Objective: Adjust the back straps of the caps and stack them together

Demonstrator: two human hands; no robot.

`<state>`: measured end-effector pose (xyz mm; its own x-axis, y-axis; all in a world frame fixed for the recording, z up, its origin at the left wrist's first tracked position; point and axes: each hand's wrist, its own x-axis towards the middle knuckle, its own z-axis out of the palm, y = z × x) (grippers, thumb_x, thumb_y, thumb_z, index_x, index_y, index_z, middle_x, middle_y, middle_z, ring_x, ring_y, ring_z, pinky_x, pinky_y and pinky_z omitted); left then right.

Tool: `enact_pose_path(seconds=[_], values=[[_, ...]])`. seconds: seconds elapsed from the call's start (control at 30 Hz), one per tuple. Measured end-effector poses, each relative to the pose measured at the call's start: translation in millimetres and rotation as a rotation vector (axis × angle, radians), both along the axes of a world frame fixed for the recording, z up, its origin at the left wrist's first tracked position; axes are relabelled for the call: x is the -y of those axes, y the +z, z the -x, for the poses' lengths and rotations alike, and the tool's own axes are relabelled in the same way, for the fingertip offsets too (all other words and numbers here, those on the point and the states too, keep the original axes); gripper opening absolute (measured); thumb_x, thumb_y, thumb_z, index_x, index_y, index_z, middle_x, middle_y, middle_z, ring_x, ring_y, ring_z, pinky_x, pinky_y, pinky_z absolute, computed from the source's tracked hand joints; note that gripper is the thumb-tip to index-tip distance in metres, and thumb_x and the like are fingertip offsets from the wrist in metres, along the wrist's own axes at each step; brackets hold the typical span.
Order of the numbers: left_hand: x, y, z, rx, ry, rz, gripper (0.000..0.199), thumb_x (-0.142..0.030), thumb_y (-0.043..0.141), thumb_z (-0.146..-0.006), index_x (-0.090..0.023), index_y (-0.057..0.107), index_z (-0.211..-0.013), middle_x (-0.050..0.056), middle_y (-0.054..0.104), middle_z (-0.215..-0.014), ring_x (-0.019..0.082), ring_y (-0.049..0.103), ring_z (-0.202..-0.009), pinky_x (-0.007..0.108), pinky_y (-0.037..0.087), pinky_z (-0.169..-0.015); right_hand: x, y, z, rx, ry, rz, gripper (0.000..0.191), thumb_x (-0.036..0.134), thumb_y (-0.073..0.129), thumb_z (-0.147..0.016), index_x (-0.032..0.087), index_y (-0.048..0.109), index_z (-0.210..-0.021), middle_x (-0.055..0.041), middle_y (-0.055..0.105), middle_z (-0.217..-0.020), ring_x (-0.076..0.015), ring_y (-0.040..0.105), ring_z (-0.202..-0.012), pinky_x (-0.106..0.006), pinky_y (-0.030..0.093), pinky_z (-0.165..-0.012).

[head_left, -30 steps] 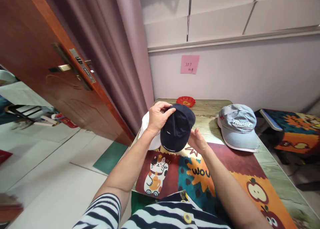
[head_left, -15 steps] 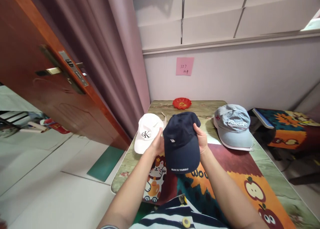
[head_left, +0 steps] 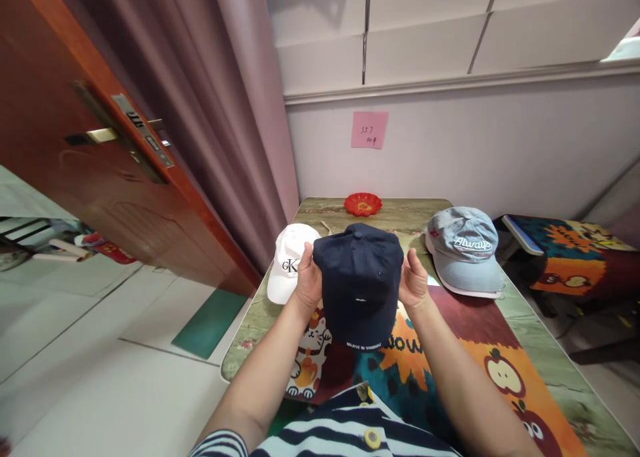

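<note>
A navy baseball cap [head_left: 359, 277] is between my two hands over the front of the table, its brim toward me with "BELIEVE IN YOURSELF" along the edge. My left hand [head_left: 309, 280] grips its left side, thumb up, the other fingers hidden. On the opposite side my right hand [head_left: 414, 282] holds the cap, thumb raised off the fabric and its fingers partly hidden behind it. Just left of my left hand lies a white cap [head_left: 287, 264] with black letters, partly covered by that hand. A light-blue denim cap [head_left: 466, 250] marked "Always" rests at the right.
A red scalloped dish [head_left: 363, 204] stands at the back of the table [head_left: 320, 210]. A colourful printed mat [head_left: 480, 330] covers the tabletop's front. To the left are an open wooden door [head_left: 100, 197] and a mauve curtain [head_left: 245, 110]. A pink note [head_left: 369, 130] is on the wall.
The navy cap's crown has tipped toward me, so its top button shows and the front logo is foreshortened. Both thumbs have lifted from the fabric and now point up beside the cap.
</note>
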<state>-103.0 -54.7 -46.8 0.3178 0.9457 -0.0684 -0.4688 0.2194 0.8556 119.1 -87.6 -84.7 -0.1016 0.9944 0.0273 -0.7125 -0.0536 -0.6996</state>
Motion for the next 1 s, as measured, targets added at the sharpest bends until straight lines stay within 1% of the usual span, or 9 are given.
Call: enact_pose_path(seconds=[0.1,0.2,0.3,0.43,0.53,0.67,0.77,0.87,1.0], values=[[-2,4.7,3,0.047,-0.046,0.026,0.085,-0.089,0.039,-0.081,-0.019,0.071,-0.117,0.013,0.077,-0.112,0.038,0.062,-0.127,0.055,0.048,-0.109,0,5.1,-12,0.052,-0.024,-0.017,0.054,0.073,0.065,-0.078,0.028,0.073,-0.107,-0.0074,0.078,-0.111,-0.0353,0.06,-0.129,-0.057,0.044,-0.11],[-9,8.9,6,0.094,-0.19,0.105,0.075,-0.079,0.049,-0.085,-0.015,0.071,-0.117,0.014,0.077,-0.11,0.037,0.066,-0.121,0.051,0.05,-0.107,0,13.6,-23,0.11,0.002,-0.014,0.057,0.078,0.063,-0.077,0.027,0.074,-0.101,-0.0076,0.079,-0.107,-0.0352,0.062,-0.127,-0.054,0.048,-0.107],[-18,11.7,8,0.091,-0.297,0.158,0.047,-0.051,0.069,-0.086,-0.011,0.071,-0.111,0.014,0.078,-0.104,0.033,0.071,-0.111,0.046,0.052,-0.105,1,25.1,-30,0.136,-0.006,0.006,0.051,0.07,0.074,-0.072,0.028,0.074,-0.1,-0.0059,0.079,-0.107,-0.0332,0.066,-0.121,-0.047,0.052,-0.103],[-32,20.9,6,0.016,-0.264,0.071,0.027,-0.022,0.081,-0.076,-0.013,0.074,-0.101,0.008,0.079,-0.093,0.022,0.075,-0.088,0.033,0.056,-0.092,-5,40.1,-38,0.239,-0.072,-0.016,0.041,0.047,0.085,-0.071,0.026,0.074,-0.105,-0.0044,0.079,-0.106,-0.0274,0.073,-0.102,-0.038,0.057,-0.092],[-46,37.7,-2,-0.06,-0.241,-0.037,0.027,-0.024,0.084,-0.073,-0.013,0.075,-0.097,0.006,0.078,-0.09,0.016,0.072,-0.078,0.026,0.055,-0.081,-14,48.5,-48,0.37,-0.147,-0.052,0.031,0.04,0.084,-0.072,0.025,0.074,-0.097,-0.0021,0.078,-0.091,-0.0205,0.072,-0.081,-0.031,0.057,-0.075],[-56,58.7,-10,-0.241,-0.211,-0.225,0.027,-0.031,0.085,-0.073,-0.013,0.076,-0.091,0.003,0.075,-0.083,0.012,0.066,-0.071,0.023,0.049,-0.071,-20,54.0,-63,0.518,-0.289,-0.174,0.028,0.035,0.08,-0.073,0.025,0.072,-0.098,-0.0003,0.075,-0.091,-0.017,0.068,-0.078,-0.029,0.054,-0.073],[-49,60.1,-11,-0.333,-0.212,-0.325,0.027,-0.031,0.085,-0.074,-0.014,0.076,-0.092,0.003,0.074,-0.085,0.012,0.065,-0.073,0.024,0.049,-0.073,-10,52.5,-65,0.569,-0.308,-0.19,0.031,0.039,0.078,-0.074,0.025,0.072,-0.1,-0.0015,0.074,-0.09,-0.0182,0.067,-0.077,-0.03,0.053,-0.071],[-42,53.6,-12,-0.328,-0.193,-0.295,0.028,-0.032,0.083,-0.073,-0.016,0.075,-0.095,0.002,0.074,-0.086,0.014,0.066,-0.074,0.026,0.05,-0.073,-1,50.0,-59,0.597,-0.288,-0.153,0.033,0.048,0.079,-0.075,0.023,0.072,-0.096,-0.0034,0.074,-0.087,-0.0187,0.066,-0.074,-0.03,0.051,-0.067],[-60,59.7,-26,-0.368,-0.053,-0.324,0.025,-0.027,0.081,-0.067,-0.014,0.073,-0.087,0.002,0.072,-0.081,0.013,0.063,-0.071,0.025,0.048,-0.069,-16,59.2,-52,0.699,-0.29,-0.134,0.038,0.053,0.081,-0.073,0.021,0.07,-0.089,-0.0037,0.072,-0.082,-0.0176,0.064,-0.07,-0.03,0.051,-0.066]])
